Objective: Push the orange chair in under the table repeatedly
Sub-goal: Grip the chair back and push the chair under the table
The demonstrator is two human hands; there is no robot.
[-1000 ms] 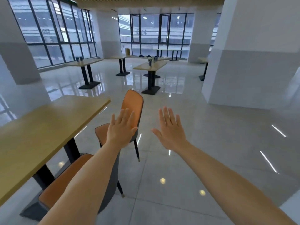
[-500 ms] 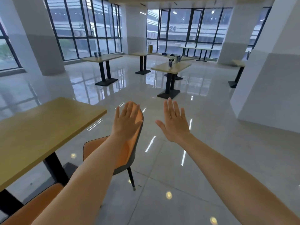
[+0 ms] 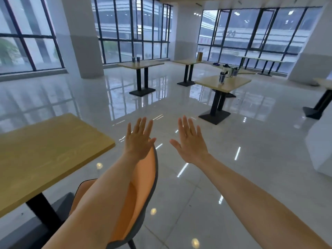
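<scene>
While both hands (image 3: 164, 141) stay spread, orange chair (image 3: 142, 187) looms nearer.

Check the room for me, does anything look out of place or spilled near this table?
Only the orange chair: it stands out from the wooden table, its seat not tucked under. Both hands, left and right, are open, holding nothing. No spill or damage shows on the floor.

Orange chair (image 3: 143, 187): seat and most of backrest hidden behind left forearm; legs cut off at bottom edge. Table (image 3: 45, 151): left part beyond frame edge, base partly out of view. Left hand (image 3: 139, 141): contact with chair top cannot be told. Cups on far tables: contents too small.
</scene>
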